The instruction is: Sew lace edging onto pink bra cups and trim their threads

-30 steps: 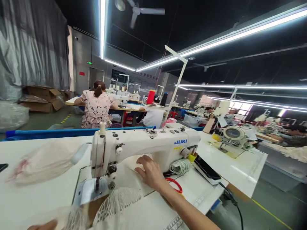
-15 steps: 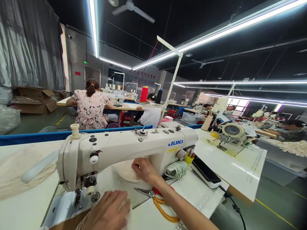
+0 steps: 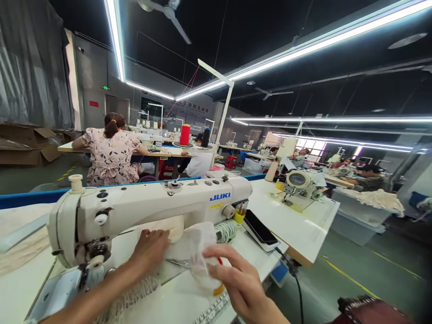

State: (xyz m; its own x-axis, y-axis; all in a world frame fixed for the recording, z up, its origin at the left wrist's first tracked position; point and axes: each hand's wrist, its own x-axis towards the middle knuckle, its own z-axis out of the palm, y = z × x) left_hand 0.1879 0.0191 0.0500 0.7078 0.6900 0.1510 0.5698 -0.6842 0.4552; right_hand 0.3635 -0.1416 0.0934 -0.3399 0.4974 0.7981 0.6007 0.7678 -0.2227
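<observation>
Under the arm of the white JUKI sewing machine, my left hand reaches in with bent fingers on the cream fabric pieces. A thin white fabric piece hangs, smeared by motion, at the fingertips of my right hand, thumb and forefinger closing on its edge. Behind that fabric lie scissors with orange handles, partly hidden. White thread fringe shows below my left forearm. My left forearm covers part of the needle area.
Right of the machine sit a coil of pale green cord, a yellow cup with tools, and a black-screened device with a cable. More cream fabric lies at left. Co-workers sit at tables beyond; a second sewing machine stands at right.
My right hand has left the fabric pieces under the machine arm and come back towards me with a white piece. My left hand has moved up to the pieces. The view has turned right.
</observation>
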